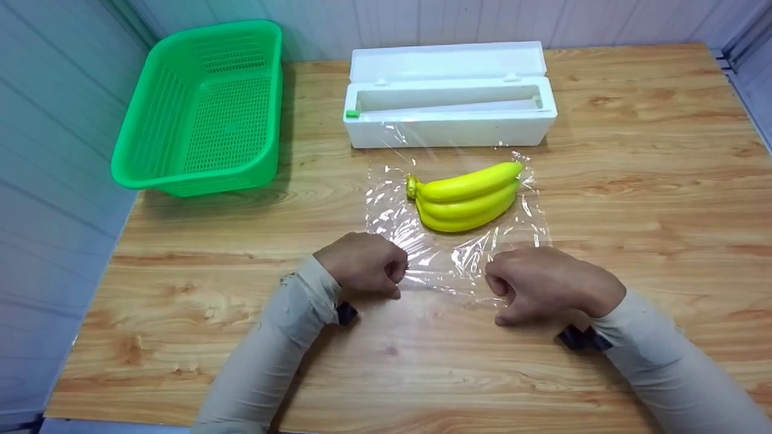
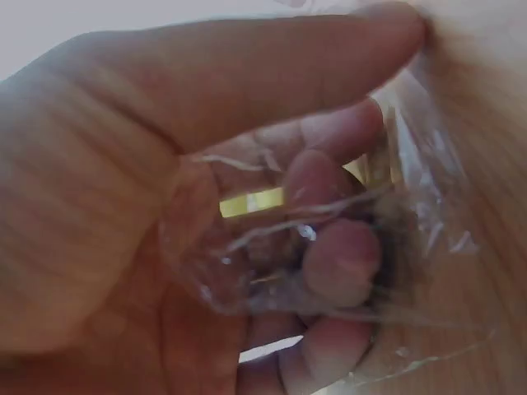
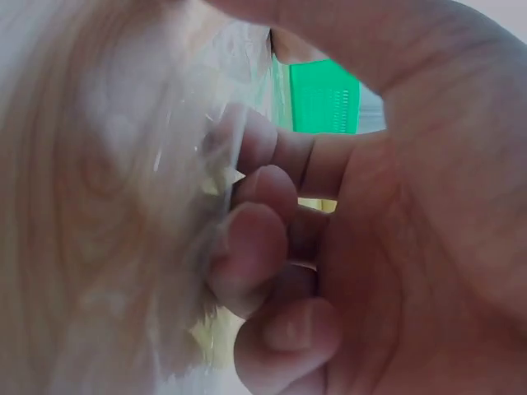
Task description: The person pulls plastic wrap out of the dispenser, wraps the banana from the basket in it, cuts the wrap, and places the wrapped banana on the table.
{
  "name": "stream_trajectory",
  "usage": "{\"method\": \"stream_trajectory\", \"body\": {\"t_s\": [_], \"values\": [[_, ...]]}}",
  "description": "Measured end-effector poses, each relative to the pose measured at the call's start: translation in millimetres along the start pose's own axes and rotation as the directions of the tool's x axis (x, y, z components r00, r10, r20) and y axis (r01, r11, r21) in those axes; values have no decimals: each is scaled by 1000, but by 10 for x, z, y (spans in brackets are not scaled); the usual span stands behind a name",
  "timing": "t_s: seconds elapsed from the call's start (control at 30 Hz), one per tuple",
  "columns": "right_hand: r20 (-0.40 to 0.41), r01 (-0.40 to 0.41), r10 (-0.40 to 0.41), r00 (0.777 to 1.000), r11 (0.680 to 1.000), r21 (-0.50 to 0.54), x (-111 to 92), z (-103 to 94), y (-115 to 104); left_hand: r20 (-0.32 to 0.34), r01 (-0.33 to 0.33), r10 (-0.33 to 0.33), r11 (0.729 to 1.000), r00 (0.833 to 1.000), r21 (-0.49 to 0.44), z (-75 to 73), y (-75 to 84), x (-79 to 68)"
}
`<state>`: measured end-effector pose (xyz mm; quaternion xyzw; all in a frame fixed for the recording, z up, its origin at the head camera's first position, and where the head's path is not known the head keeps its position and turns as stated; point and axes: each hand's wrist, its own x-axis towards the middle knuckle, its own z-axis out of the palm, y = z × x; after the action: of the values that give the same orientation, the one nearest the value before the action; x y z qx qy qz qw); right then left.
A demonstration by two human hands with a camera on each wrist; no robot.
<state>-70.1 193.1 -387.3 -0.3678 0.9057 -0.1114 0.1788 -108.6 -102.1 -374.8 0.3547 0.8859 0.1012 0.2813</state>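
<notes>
A bunch of yellow bananas lies on a sheet of clear plastic wrap, its stem to the left. The wrap runs from the white box behind it towards the hands. With curled fingers my left hand holds the wrap's near left part; in the left wrist view, creased film passes over the fingertips. On the near right part, my right hand grips the wrap, its fingers bent against the film in the right wrist view. Both hands are in front of the bananas, apart from them.
The long white box stands at the back with its lid raised and a small green piece on its front left edge. To the left is a green plastic basket. Everything is on a wood-patterned table against panelled walls.
</notes>
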Motion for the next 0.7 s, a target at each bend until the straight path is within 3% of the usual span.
{"method": "stream_trajectory", "body": {"t_s": [0.17,0.27,0.5,0.7], "values": [[16,49,-50,999,997,53,9,-31,74,7,-35,35,999,999,-37,-8,-59,11],[33,66,-70,997,993,96,20,-40,123,15,-69,72,991,997,-118,0,-129,23],[30,123,-136,990,955,272,1,-96,246,20,-156,172,931,985,-330,1,-307,17],[-17,93,-92,996,947,307,-72,-195,320,-51,-197,193,893,980,-404,-33,-386,20]]}}
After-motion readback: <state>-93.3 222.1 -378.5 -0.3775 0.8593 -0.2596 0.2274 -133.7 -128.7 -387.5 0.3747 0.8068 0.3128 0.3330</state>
